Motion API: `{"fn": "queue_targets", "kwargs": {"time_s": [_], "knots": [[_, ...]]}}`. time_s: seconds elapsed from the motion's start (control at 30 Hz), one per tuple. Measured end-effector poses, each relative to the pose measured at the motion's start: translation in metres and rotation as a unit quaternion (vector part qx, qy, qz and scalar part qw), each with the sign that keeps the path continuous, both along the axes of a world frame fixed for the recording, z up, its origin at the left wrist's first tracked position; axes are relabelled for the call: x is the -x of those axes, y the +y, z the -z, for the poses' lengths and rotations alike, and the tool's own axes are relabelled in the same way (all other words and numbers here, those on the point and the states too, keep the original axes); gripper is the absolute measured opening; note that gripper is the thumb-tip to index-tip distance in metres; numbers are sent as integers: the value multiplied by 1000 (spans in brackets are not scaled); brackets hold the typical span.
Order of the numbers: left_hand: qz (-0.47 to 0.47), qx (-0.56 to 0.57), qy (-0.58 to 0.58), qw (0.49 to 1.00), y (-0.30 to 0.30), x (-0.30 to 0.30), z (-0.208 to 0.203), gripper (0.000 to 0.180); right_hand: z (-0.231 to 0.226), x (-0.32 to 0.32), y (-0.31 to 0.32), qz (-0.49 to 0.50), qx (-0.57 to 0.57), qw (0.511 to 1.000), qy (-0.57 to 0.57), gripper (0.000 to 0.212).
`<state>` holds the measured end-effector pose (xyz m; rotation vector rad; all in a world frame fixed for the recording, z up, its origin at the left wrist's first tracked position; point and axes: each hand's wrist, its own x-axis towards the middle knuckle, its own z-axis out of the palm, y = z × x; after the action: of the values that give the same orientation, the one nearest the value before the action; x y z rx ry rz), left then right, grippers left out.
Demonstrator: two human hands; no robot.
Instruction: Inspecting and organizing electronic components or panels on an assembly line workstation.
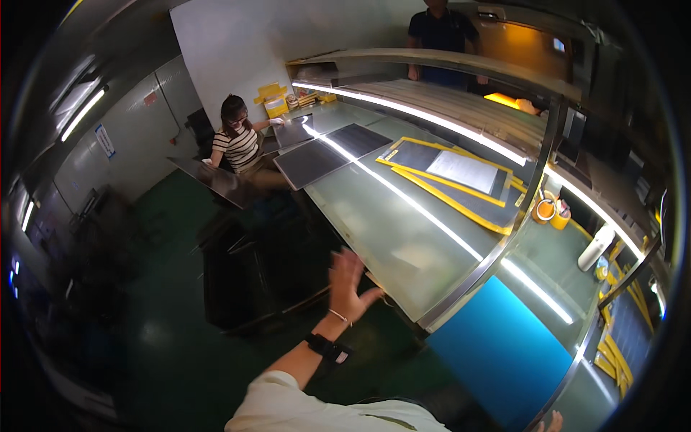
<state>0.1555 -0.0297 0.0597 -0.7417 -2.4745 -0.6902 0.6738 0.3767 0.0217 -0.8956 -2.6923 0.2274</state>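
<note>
My left hand [349,286] is held out in the air past the near edge of the glass-topped table [403,270], palm away from me and fingers spread, with nothing in it. A bracelet and a black wrist strap [327,348] are on that arm. Of my right hand [553,423], only some fingers show at the bottom edge, apart from one another, beside the near corner of a blue sheet [500,349]. Whether they touch the sheet is not clear. This flat, rectangular sheet lies on the lit glass table and sticks out over its near edge.
Yellow-edged dark panels [453,176] with a white paper [463,171] lie farther along. A seated person [241,144] handles dark panels [313,157]; another person [443,36] stands behind the shelf. Tape rolls [545,209] and a white cylinder [596,248] stand at right.
</note>
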Motion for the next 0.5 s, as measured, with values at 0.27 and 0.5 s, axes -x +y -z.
{"fn": "queue_targets", "kwargs": {"time_s": [0.27,0.5], "knots": [[-283,86,165,941,-38,91,-70,82,25,-36,-9,102,32,994,-32,46],[-246,75,189,947,-3,161,-89,83,23,-42,0,98,31,994,-48,49]]}}
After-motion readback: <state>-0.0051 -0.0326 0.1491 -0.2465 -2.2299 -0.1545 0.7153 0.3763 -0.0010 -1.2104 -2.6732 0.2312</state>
